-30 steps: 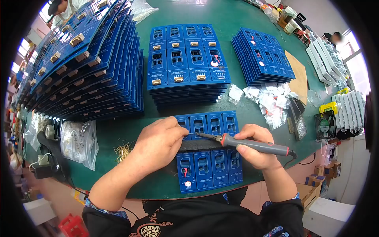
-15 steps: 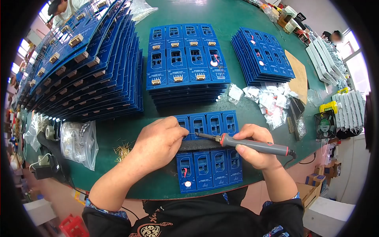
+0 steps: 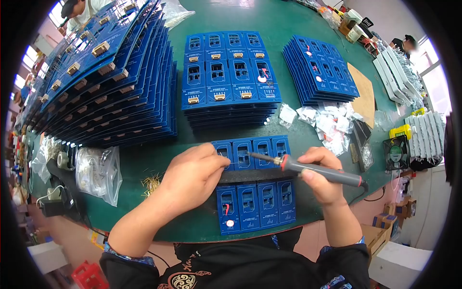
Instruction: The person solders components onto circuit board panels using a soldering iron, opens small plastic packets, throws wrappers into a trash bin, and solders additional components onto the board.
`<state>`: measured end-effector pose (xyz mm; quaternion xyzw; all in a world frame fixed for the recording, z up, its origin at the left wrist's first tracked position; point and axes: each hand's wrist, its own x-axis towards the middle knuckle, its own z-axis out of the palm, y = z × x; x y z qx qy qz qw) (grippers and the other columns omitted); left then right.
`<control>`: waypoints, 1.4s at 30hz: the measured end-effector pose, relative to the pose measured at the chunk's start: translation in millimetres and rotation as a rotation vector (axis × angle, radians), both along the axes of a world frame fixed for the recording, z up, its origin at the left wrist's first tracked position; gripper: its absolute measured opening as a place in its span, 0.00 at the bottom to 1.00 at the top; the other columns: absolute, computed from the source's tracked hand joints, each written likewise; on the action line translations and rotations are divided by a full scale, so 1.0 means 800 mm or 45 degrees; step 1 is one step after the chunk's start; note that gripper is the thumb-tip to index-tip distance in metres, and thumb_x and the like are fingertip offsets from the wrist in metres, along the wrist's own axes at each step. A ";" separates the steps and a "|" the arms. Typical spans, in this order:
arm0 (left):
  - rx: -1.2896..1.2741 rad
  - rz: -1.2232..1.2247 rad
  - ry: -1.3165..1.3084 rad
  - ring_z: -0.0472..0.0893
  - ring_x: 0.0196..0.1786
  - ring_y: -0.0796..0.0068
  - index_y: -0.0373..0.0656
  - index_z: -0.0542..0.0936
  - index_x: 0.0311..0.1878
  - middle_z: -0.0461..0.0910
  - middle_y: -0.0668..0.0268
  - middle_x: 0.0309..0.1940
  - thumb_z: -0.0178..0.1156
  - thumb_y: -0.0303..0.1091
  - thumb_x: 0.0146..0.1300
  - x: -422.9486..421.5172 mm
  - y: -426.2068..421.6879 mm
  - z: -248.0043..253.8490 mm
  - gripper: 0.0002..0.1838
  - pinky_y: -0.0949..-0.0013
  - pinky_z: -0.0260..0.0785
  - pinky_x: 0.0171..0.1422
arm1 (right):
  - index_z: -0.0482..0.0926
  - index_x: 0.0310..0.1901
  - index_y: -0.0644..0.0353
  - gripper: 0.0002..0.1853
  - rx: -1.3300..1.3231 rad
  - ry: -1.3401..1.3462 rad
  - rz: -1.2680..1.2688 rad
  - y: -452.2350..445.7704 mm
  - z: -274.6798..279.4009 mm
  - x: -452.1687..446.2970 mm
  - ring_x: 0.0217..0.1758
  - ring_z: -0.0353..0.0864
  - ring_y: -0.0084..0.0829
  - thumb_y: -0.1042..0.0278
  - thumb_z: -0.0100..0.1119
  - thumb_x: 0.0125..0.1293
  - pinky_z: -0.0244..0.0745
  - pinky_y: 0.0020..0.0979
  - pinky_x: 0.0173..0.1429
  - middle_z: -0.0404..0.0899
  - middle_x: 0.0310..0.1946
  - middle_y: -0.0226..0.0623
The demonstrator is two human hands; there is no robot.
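My right hand [image 3: 325, 179] grips a grey soldering iron [image 3: 320, 173] by its handle, the metal tip pointing left over the upper row of a blue circuit board [image 3: 257, 209]. A dark bar [image 3: 255, 176] crosses the middle of this board. My left hand [image 3: 192, 173] is at the board's upper left corner, thumb and forefinger pinched together on what looks like a thin strand of solder wire. The fingers hide most of that strand. A red mark and a white round sticker [image 3: 230, 223] show at the board's lower left.
Stacks of blue boards stand left [image 3: 144, 96], centre [image 3: 231, 91] and right [image 3: 320, 72]. Small plastic packets [image 3: 334, 125], a black fan [image 3: 397, 152], a clear bag [image 3: 98, 173] and gold-coloured pins [image 3: 151, 184] lie around. Two other people are at the far edges.
The soldering iron has moved right and slightly up, its tip away from where it met the strand near my left fingertips. My left hand has stayed nearly still.
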<state>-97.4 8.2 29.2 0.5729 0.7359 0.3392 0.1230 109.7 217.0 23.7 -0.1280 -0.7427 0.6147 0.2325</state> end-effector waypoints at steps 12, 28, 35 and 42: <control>0.299 -0.044 -0.594 0.79 0.32 0.63 0.38 0.79 0.43 0.76 0.59 0.32 0.64 0.22 0.61 0.081 -0.030 0.010 0.08 0.66 0.72 0.34 | 0.77 0.54 0.58 0.19 0.017 0.058 0.152 -0.088 0.000 -0.010 0.39 0.83 0.28 0.77 0.68 0.61 0.77 0.29 0.42 0.82 0.41 0.39; 0.181 0.174 -0.042 0.78 0.32 0.59 0.38 0.82 0.41 0.76 0.59 0.31 0.62 0.20 0.57 -0.003 -0.035 0.000 0.08 0.62 0.72 0.35 | 0.80 0.44 0.67 0.14 0.372 0.007 0.222 -0.018 0.025 -0.026 0.35 0.77 0.32 0.70 0.63 0.57 0.70 0.31 0.40 0.78 0.34 0.41; 0.074 0.161 0.011 0.80 0.36 0.57 0.38 0.83 0.40 0.76 0.60 0.32 0.61 0.22 0.58 -0.010 -0.031 -0.017 0.07 0.59 0.74 0.39 | 0.79 0.41 0.66 0.13 0.218 -0.069 0.047 -0.027 -0.001 -0.024 0.27 0.75 0.28 0.70 0.64 0.55 0.69 0.30 0.33 0.79 0.28 0.39; 0.051 0.151 0.018 0.80 0.37 0.58 0.38 0.83 0.40 0.76 0.60 0.32 0.61 0.22 0.57 -0.012 -0.031 -0.019 0.07 0.59 0.74 0.39 | 0.80 0.37 0.65 0.10 0.283 -0.046 0.086 -0.028 -0.006 -0.033 0.26 0.76 0.29 0.69 0.65 0.55 0.69 0.30 0.31 0.79 0.26 0.39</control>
